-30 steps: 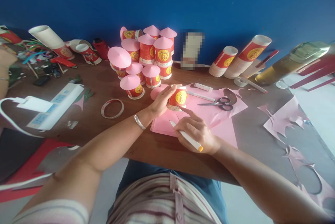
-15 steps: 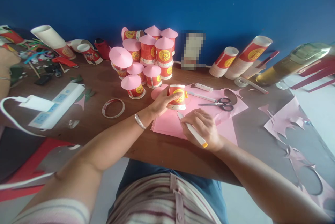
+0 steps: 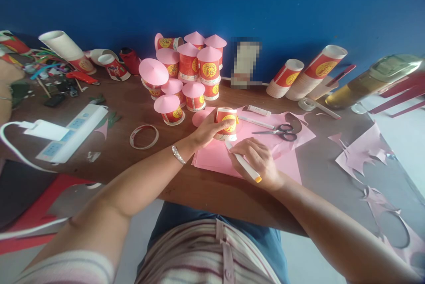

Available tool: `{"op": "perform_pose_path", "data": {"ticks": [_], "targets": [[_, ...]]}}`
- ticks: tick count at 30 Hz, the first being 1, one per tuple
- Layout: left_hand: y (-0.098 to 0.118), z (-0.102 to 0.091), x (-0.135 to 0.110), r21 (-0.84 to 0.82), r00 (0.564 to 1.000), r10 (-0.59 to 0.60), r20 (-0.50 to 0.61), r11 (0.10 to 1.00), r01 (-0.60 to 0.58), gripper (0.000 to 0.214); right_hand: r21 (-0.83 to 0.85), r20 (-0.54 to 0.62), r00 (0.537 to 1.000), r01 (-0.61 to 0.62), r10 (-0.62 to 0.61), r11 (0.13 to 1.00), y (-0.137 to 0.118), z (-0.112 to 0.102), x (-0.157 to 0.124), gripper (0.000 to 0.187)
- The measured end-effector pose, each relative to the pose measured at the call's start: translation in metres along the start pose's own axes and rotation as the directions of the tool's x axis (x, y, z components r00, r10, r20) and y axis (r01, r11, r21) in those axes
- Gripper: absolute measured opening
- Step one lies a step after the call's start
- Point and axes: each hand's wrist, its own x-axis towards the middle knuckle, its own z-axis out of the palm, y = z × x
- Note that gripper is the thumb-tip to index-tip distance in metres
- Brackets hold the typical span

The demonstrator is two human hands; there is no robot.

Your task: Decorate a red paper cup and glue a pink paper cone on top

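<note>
In my left hand (image 3: 206, 131) is a red paper cup (image 3: 227, 118) with a yellow round emblem, held over pink paper sheets (image 3: 212, 158); the thumb lies across its front. My right hand (image 3: 256, 160) grips a white marker pen (image 3: 247, 167) with a yellow end, its tip close to the cup's lower white band. Whether the tip touches the cup I cannot tell. To the right on the pink paper lie scissors (image 3: 282, 132), a second white marker (image 3: 255, 122) and a white tube (image 3: 259, 111).
Several red cups with pink cone tops (image 3: 188, 60) stand behind my left hand. A tape ring (image 3: 144, 137) and a power strip (image 3: 73, 133) lie left. Stacked paper cups (image 3: 285, 78), a gold flask (image 3: 368, 80) and pink paper scraps (image 3: 361, 151) are right. A blue wall rises behind.
The cup and my left hand have shifted very slightly to the right. My right hand keeps its hold on the marker, nearly still.
</note>
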Motion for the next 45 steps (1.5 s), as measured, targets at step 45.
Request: {"op": "perform_pose_path", "data": {"ticks": [45], "targets": [[-0.0023, -0.0028, 0.0011, -0.002, 0.999, 0.002, 0.044, 1.0, -0.002, 0.047, -0.1, -0.001, 1.0, -0.009, 0.009, 0.995, 0.0039, -0.006, 0.003, 0.021]]}}
